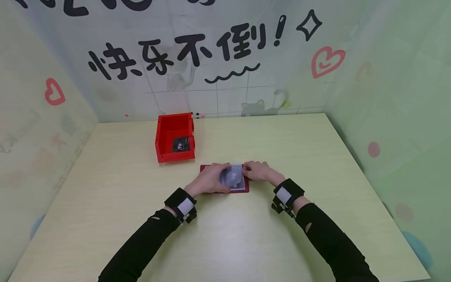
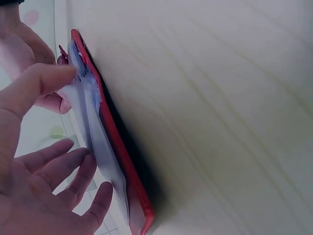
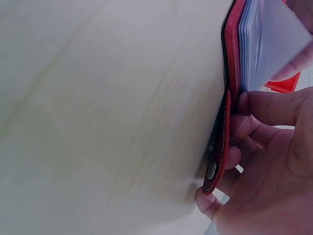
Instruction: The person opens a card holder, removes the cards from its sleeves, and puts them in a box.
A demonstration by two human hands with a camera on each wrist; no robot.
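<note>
Left hand [image 1: 208, 182] laid over the near-left part of an open dark-red leather card wallet with clear plastic sleeves [image 1: 243, 187], fingers straight and relaxed, thumb tip pressing a clear sleeve [image 2: 93, 122] down from above in the left wrist view. Nothing gripped by that hand; palm spread wide, fingertips just short of the wallet's red edge [image 2: 122, 161].

Right hand [image 1: 260, 171] at the wallet's far-right edge, directly across from the left hand and close to it. Fingers curled round the red snap tab [image 3: 217, 156] with its metal stud, the cover pinched between fingertips and thumb, stack of clear sleeves [image 3: 249, 49] fanned just above the knuckles.

Wallet flat on the pale yellow-green wooden surface [image 1: 246, 243], between both hands and under them, just ahead of the black wrist straps.

Beyond the left hand, well apart from it: an open red plastic bin [image 1: 175, 137], resting on the same surface, with a black card [image 1: 181, 144] marked VIP lying inside on its floor. Bin separate from the wallet, a strip of bare surface between the two.
</note>
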